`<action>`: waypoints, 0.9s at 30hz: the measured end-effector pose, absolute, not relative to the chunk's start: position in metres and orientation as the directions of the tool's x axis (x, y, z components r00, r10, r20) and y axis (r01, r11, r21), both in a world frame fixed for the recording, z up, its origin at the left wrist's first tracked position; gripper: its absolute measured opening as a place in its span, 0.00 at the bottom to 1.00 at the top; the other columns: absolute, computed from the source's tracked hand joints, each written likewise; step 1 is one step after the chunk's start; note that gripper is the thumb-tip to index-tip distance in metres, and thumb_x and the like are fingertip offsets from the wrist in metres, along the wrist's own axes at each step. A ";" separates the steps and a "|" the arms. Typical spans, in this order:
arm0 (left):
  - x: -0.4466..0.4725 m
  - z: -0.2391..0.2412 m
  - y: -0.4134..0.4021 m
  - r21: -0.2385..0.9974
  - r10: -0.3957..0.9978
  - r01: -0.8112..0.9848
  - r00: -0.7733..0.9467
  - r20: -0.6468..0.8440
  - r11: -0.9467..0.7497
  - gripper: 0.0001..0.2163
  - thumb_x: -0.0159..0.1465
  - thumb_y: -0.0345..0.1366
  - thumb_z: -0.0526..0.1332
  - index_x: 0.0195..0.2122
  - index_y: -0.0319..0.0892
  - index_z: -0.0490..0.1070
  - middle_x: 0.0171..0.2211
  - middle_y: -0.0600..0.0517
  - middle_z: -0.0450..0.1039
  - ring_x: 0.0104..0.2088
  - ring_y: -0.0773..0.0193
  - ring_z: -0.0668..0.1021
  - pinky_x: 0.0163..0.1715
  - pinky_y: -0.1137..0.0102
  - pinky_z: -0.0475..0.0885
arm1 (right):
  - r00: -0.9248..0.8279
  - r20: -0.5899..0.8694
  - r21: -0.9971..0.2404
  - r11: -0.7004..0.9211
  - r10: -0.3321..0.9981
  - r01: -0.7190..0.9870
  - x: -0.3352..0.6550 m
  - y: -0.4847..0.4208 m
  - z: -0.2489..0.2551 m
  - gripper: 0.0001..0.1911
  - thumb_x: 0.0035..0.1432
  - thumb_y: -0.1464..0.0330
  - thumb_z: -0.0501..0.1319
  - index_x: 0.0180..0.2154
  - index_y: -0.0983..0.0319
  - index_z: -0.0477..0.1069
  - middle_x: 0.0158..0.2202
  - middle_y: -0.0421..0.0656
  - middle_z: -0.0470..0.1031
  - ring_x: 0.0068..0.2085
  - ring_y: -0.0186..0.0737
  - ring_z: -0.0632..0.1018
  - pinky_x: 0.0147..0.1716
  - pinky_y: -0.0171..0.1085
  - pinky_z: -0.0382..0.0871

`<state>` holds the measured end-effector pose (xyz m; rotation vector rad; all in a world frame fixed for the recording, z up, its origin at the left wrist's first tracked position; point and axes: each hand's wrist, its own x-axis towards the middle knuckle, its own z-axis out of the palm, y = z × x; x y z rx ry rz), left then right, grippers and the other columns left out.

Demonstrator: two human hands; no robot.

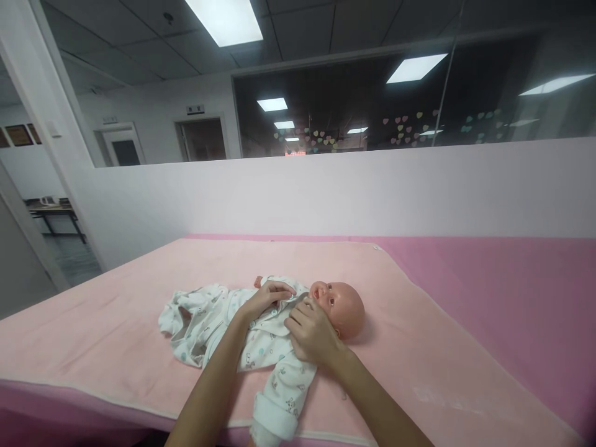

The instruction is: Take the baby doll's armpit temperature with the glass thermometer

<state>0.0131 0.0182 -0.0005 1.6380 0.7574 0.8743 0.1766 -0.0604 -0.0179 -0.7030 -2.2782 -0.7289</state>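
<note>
A baby doll (347,307) lies on its back, its bare head to the right and its mouth open. It wears a white printed romper (263,347) with snaps down the front. My left hand (270,299) rests on the chest, fingertips pinching the romper's front edge close to the neck. Just below the doll's chin, my right hand (311,329) is closed around the collar; its fingertips are partly hidden. One sleeve (284,391) stretches toward me between my forearms. At the left, the romper's legs (190,323) lie loose and crumpled.
A pale pink mat (410,347) lies under the doll, over a darker pink surface (512,298). Behind stands a low white wall (372,192) with a window (344,105) above it. A table (56,211) shows through an opening at the far left.
</note>
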 end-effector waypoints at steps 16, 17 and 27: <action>0.009 -0.004 0.021 0.962 0.771 0.016 0.602 0.208 -0.272 0.12 0.47 0.38 0.69 0.30 0.35 0.75 0.23 0.50 0.71 0.24 0.70 0.69 0.23 0.76 0.60 | -0.298 0.904 0.075 0.572 0.306 0.817 0.178 -0.056 -0.019 0.07 0.59 0.72 0.54 0.30 0.62 0.69 0.26 0.40 0.72 0.31 0.35 0.68 0.40 0.41 0.54; 0.009 -0.004 0.022 0.962 0.773 0.021 0.601 0.205 -0.272 0.12 0.47 0.38 0.69 0.30 0.35 0.75 0.23 0.50 0.71 0.23 0.70 0.69 0.23 0.76 0.60 | -0.291 0.907 0.067 0.577 0.305 0.814 0.178 -0.056 -0.018 0.07 0.58 0.72 0.54 0.30 0.62 0.69 0.26 0.40 0.72 0.31 0.35 0.68 0.40 0.41 0.54; 0.006 -0.004 0.023 0.955 0.746 0.046 0.635 0.199 -0.294 0.14 0.49 0.40 0.68 0.33 0.35 0.77 0.23 0.50 0.71 0.24 0.69 0.68 0.22 0.75 0.61 | -0.259 0.923 0.039 0.603 0.283 0.796 0.178 -0.055 -0.018 0.06 0.57 0.72 0.56 0.28 0.62 0.68 0.27 0.39 0.73 0.31 0.35 0.68 0.43 0.42 0.55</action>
